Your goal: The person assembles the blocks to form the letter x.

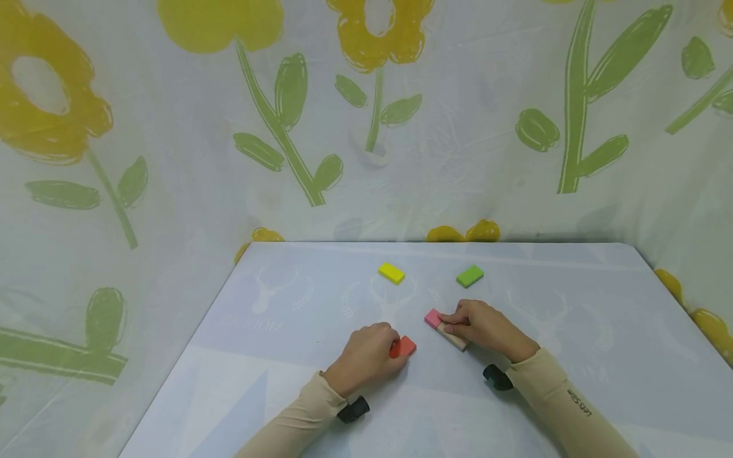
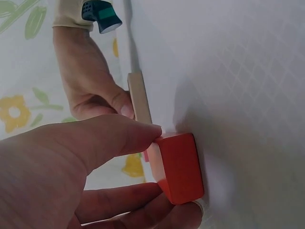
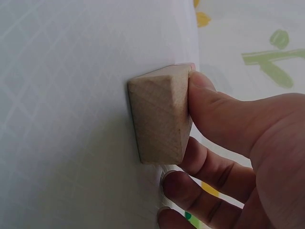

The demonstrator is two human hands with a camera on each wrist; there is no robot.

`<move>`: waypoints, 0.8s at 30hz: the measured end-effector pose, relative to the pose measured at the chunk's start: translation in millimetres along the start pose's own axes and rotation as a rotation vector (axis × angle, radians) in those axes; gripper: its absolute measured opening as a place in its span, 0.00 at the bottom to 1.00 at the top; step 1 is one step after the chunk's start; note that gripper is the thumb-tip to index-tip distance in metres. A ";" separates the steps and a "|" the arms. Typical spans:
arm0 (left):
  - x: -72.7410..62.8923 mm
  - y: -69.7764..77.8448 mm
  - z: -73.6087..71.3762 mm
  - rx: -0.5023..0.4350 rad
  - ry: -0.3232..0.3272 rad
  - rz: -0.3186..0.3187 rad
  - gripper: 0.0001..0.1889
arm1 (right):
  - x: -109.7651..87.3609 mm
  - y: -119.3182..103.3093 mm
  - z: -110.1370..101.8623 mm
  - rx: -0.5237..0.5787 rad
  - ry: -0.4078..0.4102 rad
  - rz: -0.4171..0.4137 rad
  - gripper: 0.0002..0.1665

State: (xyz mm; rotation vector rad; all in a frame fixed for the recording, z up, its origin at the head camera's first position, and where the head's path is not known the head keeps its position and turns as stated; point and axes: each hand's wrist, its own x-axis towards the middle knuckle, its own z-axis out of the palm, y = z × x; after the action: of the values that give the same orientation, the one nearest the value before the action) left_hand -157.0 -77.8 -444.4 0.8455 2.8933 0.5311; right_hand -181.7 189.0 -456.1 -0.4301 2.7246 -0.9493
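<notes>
My left hand [image 1: 366, 356] grips a red-orange block [image 1: 405, 346] low over the table. In the left wrist view, thumb and fingers lie on opposite sides of that block [image 2: 183, 169]. To its right, my right hand [image 1: 487, 327] pinches a plain wooden block [image 1: 455, 338] that lies on the tabletop. A pink block [image 1: 433, 318] meets the far end of the wooden one, in line with it. The right wrist view shows the thumb on one side of the wooden block [image 3: 155, 119], the fingers on the other; the pink one is mostly hidden there.
Farther back on the table [image 1: 275, 375] lie a yellow block [image 1: 392, 273] and, to its right, a green block [image 1: 470, 276]. A flower-patterned cloth [image 1: 446, 127] hangs behind the table and on both sides. Each wrist carries a small dark camera [image 1: 354, 409].
</notes>
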 end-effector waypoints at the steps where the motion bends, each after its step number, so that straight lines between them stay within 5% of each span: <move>1: 0.8 0.2 0.3 0.000 0.000 -0.002 0.10 | -0.1 -0.1 0.0 0.002 -0.001 0.003 0.20; 24: 13.3 5.2 3.7 0.037 0.005 -0.003 0.09 | -0.8 -3.4 -0.6 0.000 -0.007 0.039 0.21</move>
State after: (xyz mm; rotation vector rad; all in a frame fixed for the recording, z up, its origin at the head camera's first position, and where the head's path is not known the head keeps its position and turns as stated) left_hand -164.9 -65.5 -445.8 0.8463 2.9168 0.4812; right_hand -180.5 187.0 -453.4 -0.3779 2.7162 -0.9355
